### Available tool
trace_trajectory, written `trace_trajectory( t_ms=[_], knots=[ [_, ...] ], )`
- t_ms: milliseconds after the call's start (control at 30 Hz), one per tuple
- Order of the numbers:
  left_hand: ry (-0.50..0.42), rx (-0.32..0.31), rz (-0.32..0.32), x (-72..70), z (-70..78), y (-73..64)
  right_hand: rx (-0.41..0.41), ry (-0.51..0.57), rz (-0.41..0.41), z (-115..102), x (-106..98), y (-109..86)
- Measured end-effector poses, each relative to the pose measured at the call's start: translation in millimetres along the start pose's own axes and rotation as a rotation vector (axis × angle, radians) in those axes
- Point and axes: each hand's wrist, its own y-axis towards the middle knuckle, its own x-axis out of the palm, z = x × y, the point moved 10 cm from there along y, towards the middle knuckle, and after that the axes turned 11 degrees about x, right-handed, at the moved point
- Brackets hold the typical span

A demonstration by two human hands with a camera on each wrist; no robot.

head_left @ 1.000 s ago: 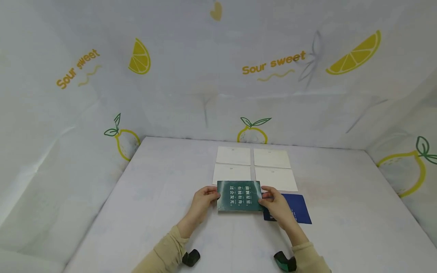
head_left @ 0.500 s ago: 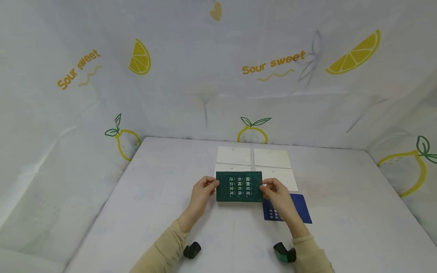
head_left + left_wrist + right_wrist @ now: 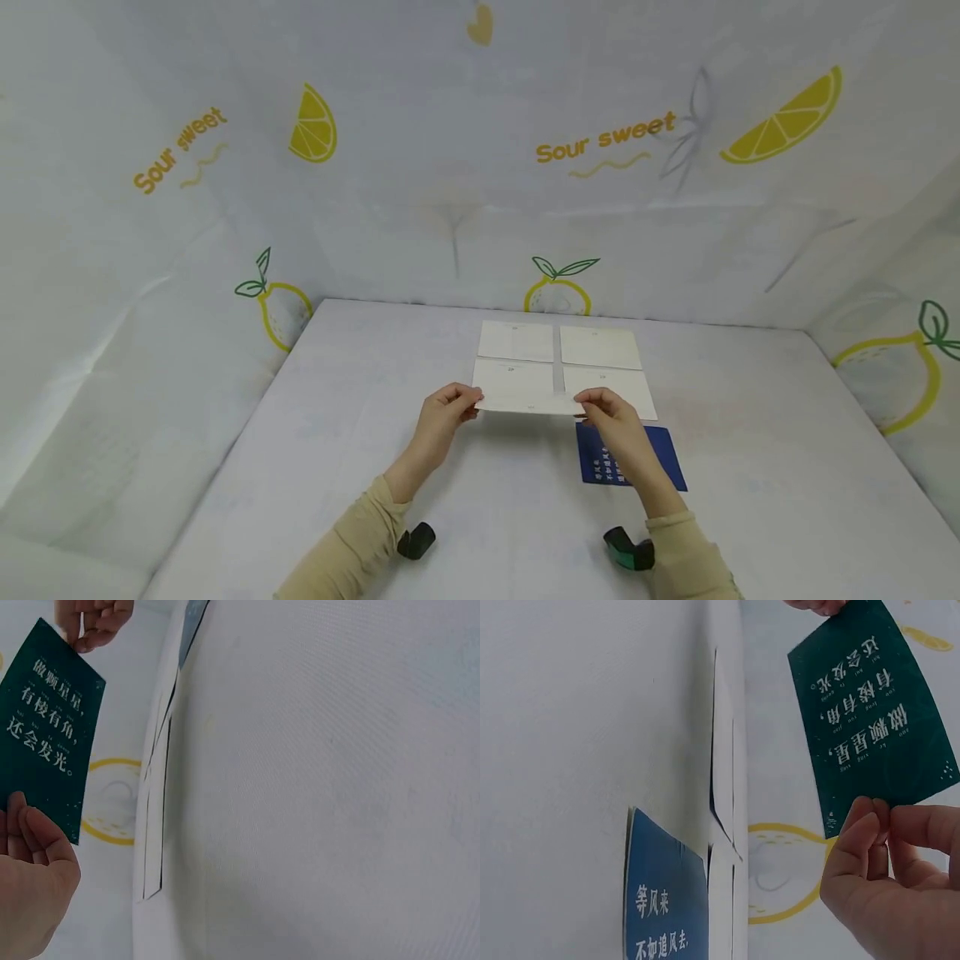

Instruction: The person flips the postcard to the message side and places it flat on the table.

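Observation:
My left hand (image 3: 441,421) and right hand (image 3: 615,429) pinch opposite short ends of a postcard (image 3: 528,403). It is held up, apart from the table, with its pale back toward the head view. In both wrist views its dark green face (image 3: 52,727) with white Chinese lettering shows. Behind it, white card backs lie in a two-by-two block, such as the far left card (image 3: 516,342) and the near right card (image 3: 618,389). The held card overlaps the near left one in the head view. A blue postcard (image 3: 660,450) lies partly hidden by my right hand.
The white table (image 3: 360,375) runs back to a lemon-print backdrop (image 3: 412,167). Black wrist-worn pieces show beside the left sleeve (image 3: 416,542) and the right sleeve (image 3: 628,550).
The postcard has tipped over between my hands: its green face was toward the head view, and now its pale back is. Both hands have moved slightly away from the body and still grip it.

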Motion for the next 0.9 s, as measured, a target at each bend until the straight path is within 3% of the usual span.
trace_trajectory(
  t_ms=[200,467,633,733,900],
  knots=[
    [0.146,0.008,-0.069,-3.2,-2.6,-0.3,0.028,0.014,-0.038,5,3,0.0],
    [0.516,0.049,-0.204,-6.9,-0.2,-1.4,-0.098,-0.259,-0.051,-5,16,0.2],
    [0.726,0.086,-0.281,-5.4,0.6,-3.7,-0.134,-0.420,-0.075,-4,30,0.6],
    [0.794,0.097,-0.310,-4.5,-0.9,-4.2,-0.112,-0.477,-0.094,-1,38,1.3],
    [0.824,0.061,-0.329,-5.8,-7.9,-4.0,-0.099,-0.529,-0.122,1,48,3.9]
  ],
)
